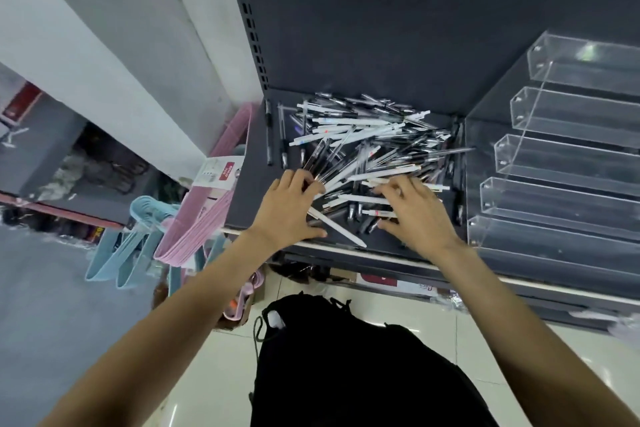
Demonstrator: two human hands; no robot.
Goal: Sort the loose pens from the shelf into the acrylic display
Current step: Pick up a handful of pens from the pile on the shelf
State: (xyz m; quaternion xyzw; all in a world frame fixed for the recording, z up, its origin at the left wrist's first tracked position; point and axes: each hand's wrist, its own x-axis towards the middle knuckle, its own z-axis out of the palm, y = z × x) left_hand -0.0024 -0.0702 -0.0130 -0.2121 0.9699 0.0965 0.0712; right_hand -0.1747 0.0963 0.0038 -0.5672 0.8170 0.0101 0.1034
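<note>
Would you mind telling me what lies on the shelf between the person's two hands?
In the head view, part of the pen pile lies between the left hand and right hand, with one white pen angled toward the shelf's front edge.
</note>
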